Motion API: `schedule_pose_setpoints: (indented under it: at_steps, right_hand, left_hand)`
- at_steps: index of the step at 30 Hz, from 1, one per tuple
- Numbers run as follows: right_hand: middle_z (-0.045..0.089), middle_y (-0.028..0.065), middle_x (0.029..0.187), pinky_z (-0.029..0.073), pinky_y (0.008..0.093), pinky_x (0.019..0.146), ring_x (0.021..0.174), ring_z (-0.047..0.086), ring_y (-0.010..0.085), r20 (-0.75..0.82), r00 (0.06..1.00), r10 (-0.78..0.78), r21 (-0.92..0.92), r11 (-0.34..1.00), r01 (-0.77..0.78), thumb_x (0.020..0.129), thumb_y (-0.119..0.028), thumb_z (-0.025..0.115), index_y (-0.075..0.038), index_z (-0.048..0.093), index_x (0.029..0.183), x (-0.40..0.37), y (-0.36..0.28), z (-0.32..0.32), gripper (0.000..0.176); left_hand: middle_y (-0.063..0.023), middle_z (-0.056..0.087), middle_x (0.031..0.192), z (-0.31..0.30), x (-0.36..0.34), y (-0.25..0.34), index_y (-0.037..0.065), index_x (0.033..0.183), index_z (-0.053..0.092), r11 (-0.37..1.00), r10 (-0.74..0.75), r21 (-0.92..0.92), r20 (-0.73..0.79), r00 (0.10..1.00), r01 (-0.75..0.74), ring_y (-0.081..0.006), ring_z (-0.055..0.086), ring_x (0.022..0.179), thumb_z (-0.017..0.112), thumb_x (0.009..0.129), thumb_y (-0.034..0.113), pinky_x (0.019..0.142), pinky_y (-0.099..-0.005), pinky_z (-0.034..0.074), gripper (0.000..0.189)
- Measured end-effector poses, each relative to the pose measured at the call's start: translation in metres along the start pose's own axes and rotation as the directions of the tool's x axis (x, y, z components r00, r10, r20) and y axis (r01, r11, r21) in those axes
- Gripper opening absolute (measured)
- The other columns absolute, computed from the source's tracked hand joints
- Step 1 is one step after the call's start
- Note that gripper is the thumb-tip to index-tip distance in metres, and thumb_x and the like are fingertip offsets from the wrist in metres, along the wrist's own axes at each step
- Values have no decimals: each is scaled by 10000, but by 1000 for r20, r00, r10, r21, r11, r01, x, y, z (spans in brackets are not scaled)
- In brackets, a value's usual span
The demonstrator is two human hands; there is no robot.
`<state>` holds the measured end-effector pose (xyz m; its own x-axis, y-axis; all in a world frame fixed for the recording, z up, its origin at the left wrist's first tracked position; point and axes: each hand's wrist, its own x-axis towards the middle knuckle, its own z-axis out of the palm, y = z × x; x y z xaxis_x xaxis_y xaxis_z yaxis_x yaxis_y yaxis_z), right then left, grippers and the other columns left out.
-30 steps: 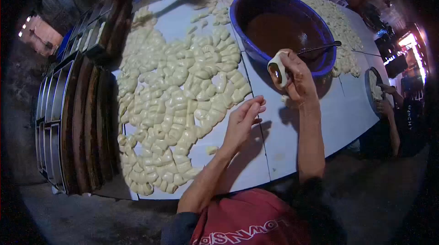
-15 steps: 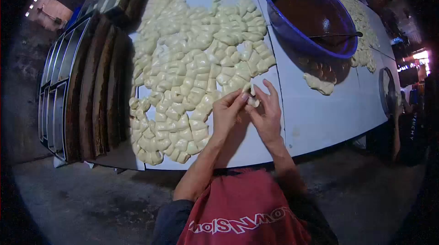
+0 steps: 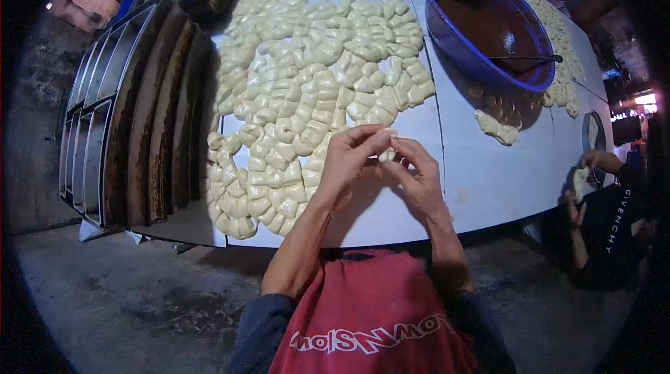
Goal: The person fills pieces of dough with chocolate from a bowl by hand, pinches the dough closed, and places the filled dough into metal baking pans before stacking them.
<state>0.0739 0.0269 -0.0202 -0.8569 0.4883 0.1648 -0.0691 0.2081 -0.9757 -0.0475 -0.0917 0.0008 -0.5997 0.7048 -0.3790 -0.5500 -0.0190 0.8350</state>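
Between the fingertips of both hands is a small piece of dough (image 3: 387, 155), pale and soft, partly hidden by the fingers. My left hand (image 3: 356, 157) pinches it from the left side. From the right, my right hand (image 3: 417, 173) closes thumb and fingers on the same piece. Both hands are above the white tabletop (image 3: 370, 217), near its front edge. Just beyond and to the left spreads a wide layer of glossy dough pieces (image 3: 300, 101), packed side by side.
A purple basin (image 3: 436, 28) with brown contents and a dark-handled utensil (image 3: 523, 58) stands at the back right. More dough (image 3: 497, 127) lies beside it. Metal tray racks (image 3: 132, 122) stand at the left. A co-worker (image 3: 611, 213) at the right edge holds pale dough (image 3: 580, 183).
My hands have come closer together around the dough piece. The view has shifted slightly, and the co-worker's hands with dough now show at the right.
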Motion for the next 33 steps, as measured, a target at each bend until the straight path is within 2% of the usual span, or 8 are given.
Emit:
schedule_pose_setpoints:
  at_steps: [5, 7, 14, 17, 22, 25, 29, 33]
  right_hand:
    - [580, 137, 1219, 514, 312, 786, 962, 621, 184, -171, 946, -274, -281, 934, 220, 875, -129, 730, -40, 617, 1093, 2, 14, 8, 261]
    - [590, 150, 1184, 509, 333, 831, 985, 617, 207, -334, 936, -111, 142, 976, 166, 892, -124, 709, -31, 588, 1078, -1, 3, 30, 241]
    - [628, 97, 783, 515, 318, 655, 701, 637, 237, -177, 938, -298, -403, 892, 207, 902, -115, 693, -26, 632, 943, -7, 5, 25, 115]
    - [640, 119, 835, 516, 331, 670, 712, 629, 250, -94, 995, -27, -335, 942, -7, 936, -174, 655, -7, 635, 984, -14, 1, 21, 175]
    - [664, 132, 1048, 552, 365, 740, 912, 673, 300, 97, 974, -206, -381, 896, 228, 834, -135, 739, -26, 661, 1059, -42, -15, 18, 262]
    - [665, 124, 1023, 537, 387, 748, 906, 661, 302, 190, 977, 95, -401, 916, -11, 824, -156, 742, -32, 669, 1045, -55, -16, 12, 264]
    - [622, 97, 945, 456, 423, 778, 865, 591, 310, 79, 994, -71, -780, 616, 106, 809, -290, 735, -78, 654, 1018, -61, -7, 16, 309]
    - [588, 76, 953, 426, 421, 710, 857, 576, 280, 313, 950, 6, -710, 666, 230, 820, -396, 705, -93, 619, 1003, -60, -29, 58, 365]
  left_hand:
    - [-60, 700, 997, -1, -9, -13, 2, 1112, 692, 994, 108, 16, 20, 994, -109, -91, 648, 823, 672, 927, 128, 663, -231, 551, 226]
    - [-70, 694, 1010, -6, -12, -13, -15, 1113, 683, 991, 132, 24, 54, 990, -133, -109, 653, 860, 654, 928, 114, 732, -267, 574, 228]
    - [-77, 690, 1041, -19, -27, -24, -23, 1155, 662, 995, 80, 55, 126, 989, -87, -121, 652, 891, 667, 911, 84, 796, -268, 546, 266]
    - [-72, 706, 939, -22, -29, -27, -29, 1069, 686, 984, 29, 172, 49, 998, -37, -108, 644, 822, 698, 896, 93, 737, -243, 529, 212]
    - [-68, 670, 1048, -29, -49, -21, -14, 1223, 634, 983, -53, 178, 66, 996, 40, -113, 619, 870, 553, 1013, 231, 762, -258, 520, 333]
    - [-80, 645, 1138, -47, -66, -7, 6, 1336, 553, 931, 87, 363, -87, 992, -50, -124, 618, 950, 531, 1019, 205, 803, -264, 519, 374]
    - [-71, 709, 855, -102, -87, -1, -5, 1275, 598, 825, 317, 551, -268, 910, -125, -82, 619, 708, 597, 968, 142, 612, -232, 494, 341]
    - [-93, 697, 987, -119, -105, 3, 9, 1239, 624, 673, 344, 739, -260, 902, -44, -154, 657, 880, 569, 957, 86, 775, -273, 529, 297]
